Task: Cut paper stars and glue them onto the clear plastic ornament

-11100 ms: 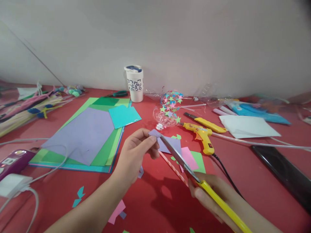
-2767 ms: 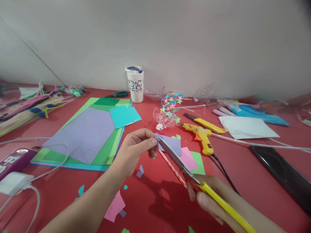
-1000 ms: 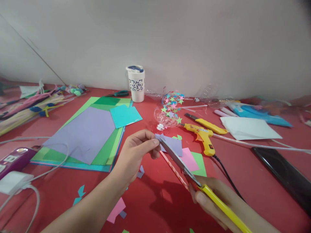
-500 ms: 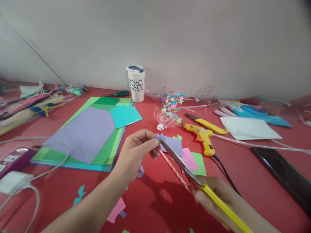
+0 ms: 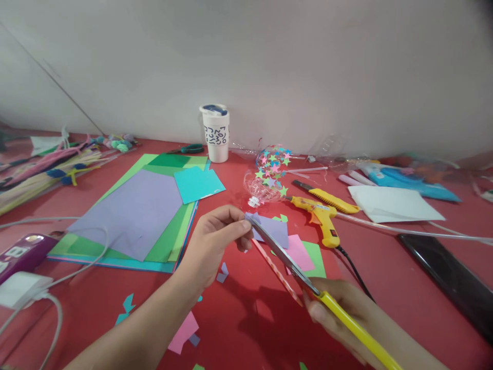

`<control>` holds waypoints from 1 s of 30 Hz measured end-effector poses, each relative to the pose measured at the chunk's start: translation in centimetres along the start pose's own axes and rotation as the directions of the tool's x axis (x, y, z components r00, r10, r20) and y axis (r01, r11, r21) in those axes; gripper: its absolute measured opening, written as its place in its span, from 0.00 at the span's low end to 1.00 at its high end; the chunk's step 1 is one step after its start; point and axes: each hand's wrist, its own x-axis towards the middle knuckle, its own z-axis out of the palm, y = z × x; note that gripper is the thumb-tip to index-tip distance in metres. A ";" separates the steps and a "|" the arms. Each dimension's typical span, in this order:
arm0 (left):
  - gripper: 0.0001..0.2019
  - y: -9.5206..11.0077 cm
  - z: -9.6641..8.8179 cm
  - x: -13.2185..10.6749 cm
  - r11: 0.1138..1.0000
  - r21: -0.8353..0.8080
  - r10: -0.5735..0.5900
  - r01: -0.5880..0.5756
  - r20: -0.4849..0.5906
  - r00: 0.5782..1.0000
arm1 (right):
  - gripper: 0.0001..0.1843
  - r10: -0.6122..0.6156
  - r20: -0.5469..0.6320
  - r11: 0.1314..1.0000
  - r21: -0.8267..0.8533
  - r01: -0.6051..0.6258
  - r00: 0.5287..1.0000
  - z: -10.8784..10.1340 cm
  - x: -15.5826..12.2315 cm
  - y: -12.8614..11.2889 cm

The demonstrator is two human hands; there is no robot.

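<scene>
My left hand (image 5: 221,239) is closed, its thumb and finger pinching a small piece of purple paper (image 5: 250,216). In my right hand (image 5: 335,308) is a pair of yellow-handled scissors (image 5: 283,257), the blades angled up and left so that their tips touch or nearly touch that piece. Below the blades on the table lie a purple paper square (image 5: 276,233), a pink paper square (image 5: 302,253) and a green one (image 5: 316,259). A red patterned stick (image 5: 279,272) slants beneath the scissors. Behind is a clear ball decorated with coloured paper stars (image 5: 271,172).
To the right lie a yellow glue gun (image 5: 321,218), a yellow utility knife (image 5: 333,200), white sheets (image 5: 396,203) and a black phone (image 5: 450,277). Stacked coloured paper (image 5: 134,216) is on the left, near white cables (image 5: 57,280). A white tumbler (image 5: 217,136) stands behind.
Almost nothing differs. Both hands, the scissors and the purple paper piece keep nearly the same position; the view has shifted very slightly.
</scene>
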 end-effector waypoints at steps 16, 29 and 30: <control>0.06 -0.1 -0.3 0.2 1.000 0.004 0.020 -0.020 0.021 1.000 | 0.35 -0.089 -0.011 0.994 -0.065 0.088 0.996 0.0 1.0 0.3; 0.05 0.0 -0.2 0.5 0.998 0.049 0.049 -0.047 -0.030 0.998 | 0.33 -0.023 0.101 0.999 0.037 0.019 0.995 -0.1 0.8 -0.2; 0.05 0.0 -0.2 0.4 0.997 0.056 0.048 -0.046 -0.037 0.998 | 0.33 -0.024 0.103 0.999 0.041 0.020 0.994 -0.1 0.8 -0.1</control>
